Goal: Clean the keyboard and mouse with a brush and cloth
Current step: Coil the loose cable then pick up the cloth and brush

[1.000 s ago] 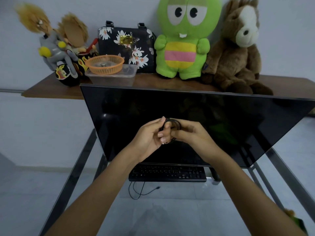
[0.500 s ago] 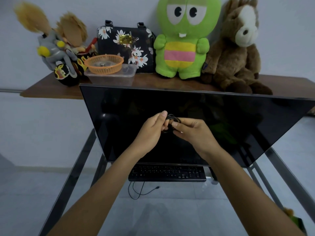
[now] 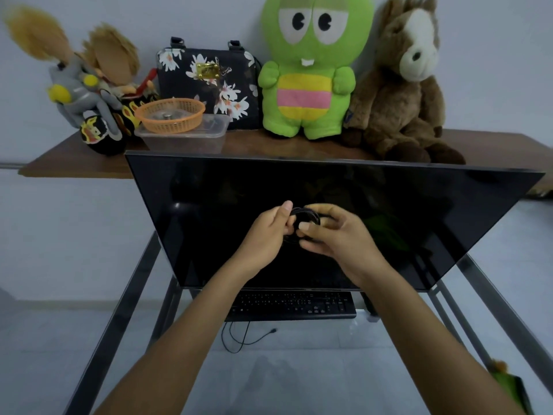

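We had turned the coiled black cable (image 3: 305,218) a little between both hands, left hand (image 3: 266,235) and right hand (image 3: 332,235) pinching it before the monitor (image 3: 419,211); the keyboard (image 3: 291,305) sat untouched on the desk below, cleaning not begun.

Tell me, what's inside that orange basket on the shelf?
The orange basket holds a small round metal object at its middle. The basket's near wall hides whatever else lies low inside. It sits on a clear plastic container.

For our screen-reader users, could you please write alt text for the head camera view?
Both hands, left hand and right hand, hold a coiled black cable before a dark monitor; a black keyboard lies below, plush toys on the shelf above.
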